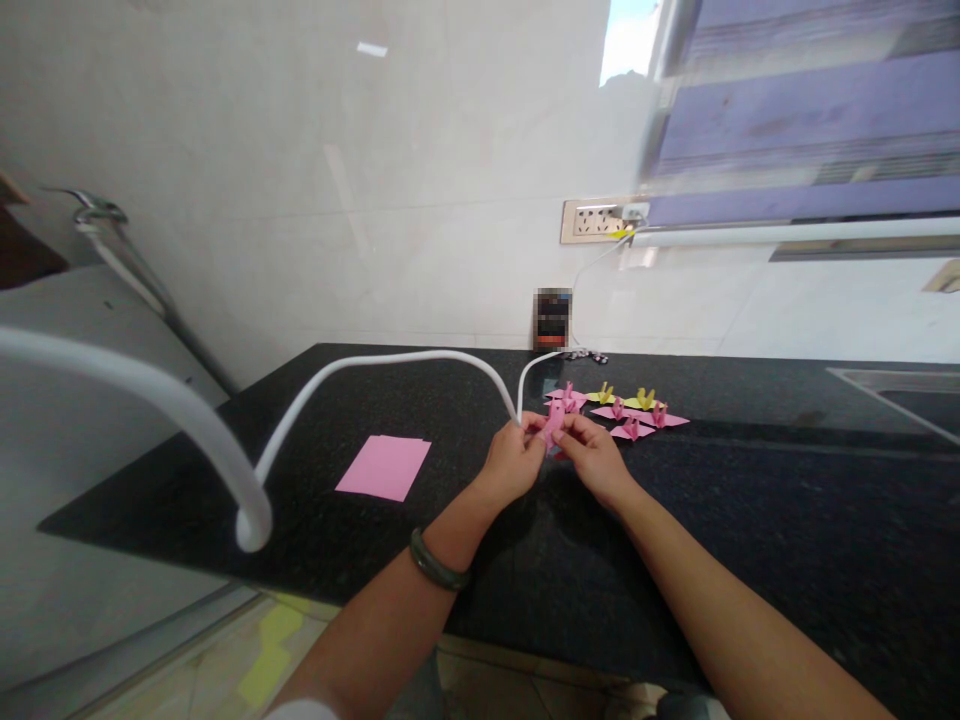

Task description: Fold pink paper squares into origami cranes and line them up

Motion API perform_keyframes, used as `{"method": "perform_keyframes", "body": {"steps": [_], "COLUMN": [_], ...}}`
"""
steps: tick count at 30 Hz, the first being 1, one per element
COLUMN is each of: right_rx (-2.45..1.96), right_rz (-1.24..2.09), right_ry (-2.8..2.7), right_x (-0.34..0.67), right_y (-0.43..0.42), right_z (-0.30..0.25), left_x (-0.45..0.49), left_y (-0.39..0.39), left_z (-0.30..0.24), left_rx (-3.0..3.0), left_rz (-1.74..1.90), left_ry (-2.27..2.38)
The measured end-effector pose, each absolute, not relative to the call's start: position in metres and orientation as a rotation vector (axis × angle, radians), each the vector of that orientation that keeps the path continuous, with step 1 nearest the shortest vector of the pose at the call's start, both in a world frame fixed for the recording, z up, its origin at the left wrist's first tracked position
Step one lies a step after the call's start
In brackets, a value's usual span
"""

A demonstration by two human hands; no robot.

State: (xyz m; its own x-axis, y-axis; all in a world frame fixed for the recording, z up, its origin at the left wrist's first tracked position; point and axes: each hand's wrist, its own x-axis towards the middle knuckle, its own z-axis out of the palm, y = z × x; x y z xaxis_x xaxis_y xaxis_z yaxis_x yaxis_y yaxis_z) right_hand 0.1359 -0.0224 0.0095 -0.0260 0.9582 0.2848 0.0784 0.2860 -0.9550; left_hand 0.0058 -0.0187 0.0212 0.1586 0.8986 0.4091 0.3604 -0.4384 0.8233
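Note:
Between my two hands, just above the dark countertop, is a folded piece of pink paper (555, 422). My left hand (516, 458) pinches its left side, a green bangle on that wrist. The fingers of my right hand (595, 455) are closed on the right side of the same paper. Right behind them stand several finished paper cranes, pink ones (634, 430) and yellow ones (645, 400). A stack of square pink paper sheets (384, 468) lies flat to the left of my hands.
A white cable (390, 357) arches across the view from the left to near my hands. A phone-like device (553, 320) leans on the wall below a socket panel (596, 220). At the far right is a sink edge (892, 402). The countertop (300, 540) ends at the near left.

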Motion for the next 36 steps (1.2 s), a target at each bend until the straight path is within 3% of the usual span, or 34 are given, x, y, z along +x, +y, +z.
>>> {"method": "perform_keyframes", "body": {"steps": [25,36], "right_rx": [-0.881,-0.796], "right_rz": [1.238,1.412], "right_ry": [-1.229,-1.146], "right_x": [0.134,0.139], "right_y": [-0.023,-0.023], "right_z": [0.005,0.009], "left_x": [0.004,0.0], "left_y": [-0.005,-0.003], "left_z": [0.011,0.009], "left_rx": [1.307,1.245], "left_rz": [1.311,1.116], "left_ry": [0.804,0.707]}}
